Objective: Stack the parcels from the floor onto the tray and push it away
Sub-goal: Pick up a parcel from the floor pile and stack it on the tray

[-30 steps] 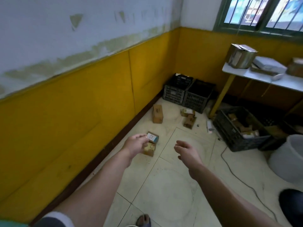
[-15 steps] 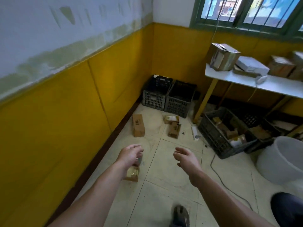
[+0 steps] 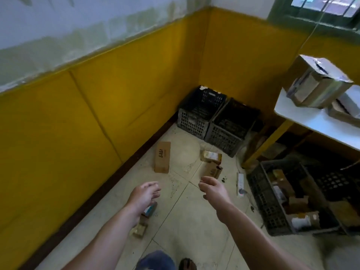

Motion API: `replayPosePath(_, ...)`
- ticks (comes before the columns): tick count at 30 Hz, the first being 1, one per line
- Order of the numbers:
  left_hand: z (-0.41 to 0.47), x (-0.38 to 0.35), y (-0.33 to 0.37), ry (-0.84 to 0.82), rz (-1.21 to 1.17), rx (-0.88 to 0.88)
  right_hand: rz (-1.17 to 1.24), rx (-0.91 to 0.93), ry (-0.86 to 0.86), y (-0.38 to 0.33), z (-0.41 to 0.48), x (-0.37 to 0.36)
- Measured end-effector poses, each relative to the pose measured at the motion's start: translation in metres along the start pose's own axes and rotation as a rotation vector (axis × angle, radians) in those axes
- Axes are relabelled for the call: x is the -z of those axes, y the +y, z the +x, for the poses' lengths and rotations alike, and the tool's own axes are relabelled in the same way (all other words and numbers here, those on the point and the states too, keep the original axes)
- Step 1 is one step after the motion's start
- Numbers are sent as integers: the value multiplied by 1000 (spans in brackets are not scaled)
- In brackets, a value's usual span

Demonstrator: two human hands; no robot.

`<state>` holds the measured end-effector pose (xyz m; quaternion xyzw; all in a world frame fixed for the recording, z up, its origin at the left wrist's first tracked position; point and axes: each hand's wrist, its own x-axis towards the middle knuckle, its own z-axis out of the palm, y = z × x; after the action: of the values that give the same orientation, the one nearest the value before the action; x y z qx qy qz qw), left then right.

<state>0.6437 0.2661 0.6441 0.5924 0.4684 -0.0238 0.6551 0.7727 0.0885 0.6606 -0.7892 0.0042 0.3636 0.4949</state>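
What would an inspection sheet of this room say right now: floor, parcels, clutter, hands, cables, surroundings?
Surface: pale tiled floor, dark specks.
Job's things: tall brown carton lying near the wall; far parcels, two, by the corner crates; near parcels, two, partly hidden by the left hand; no tray made out.
Clutter: corner crates, two, black; side crate holding packages.
Hands: left hand and right hand open, holding nothing.
Cables: white power strip on the floor; thin cord hanging by the window.
Surroundings: yellow wall; white table bearing boxes.
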Motion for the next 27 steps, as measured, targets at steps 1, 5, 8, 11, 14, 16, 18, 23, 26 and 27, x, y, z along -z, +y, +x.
replayPosePath(1,11,-2,8,12,-13,13,-10,-11,-30,-9,20,-2)
replayPosePath(5,57,1,31,95,-77,76,-68,-40,-95,-38,78,-17)
replayPosePath(8,104,3,45,131,-123,114,-136,-72,-122,-59,133,-26)
replayPosePath(11,157,5,58,146,-178,156,-192,-99,-122,-83,189,-34)
replayPosePath(14,210,8,66,143,-212,249,-260,-153,-146,-99,248,-48)
replayPosePath(16,239,9,69,160,-224,279,-293,-183,-161,-105,285,-54)
replayPosePath(18,269,12,69,184,-255,318,-323,-230,-194,-106,326,-61)
replayPosePath(23,312,9,70,238,-288,365,-423,-273,-263,-104,394,-69)
replayPosePath(26,347,-5,59,299,-378,433,-527,-261,-347,-98,449,-73)
replayPosePath(27,356,-11,57,320,-413,457,-549,-258,-357,-95,466,-72)
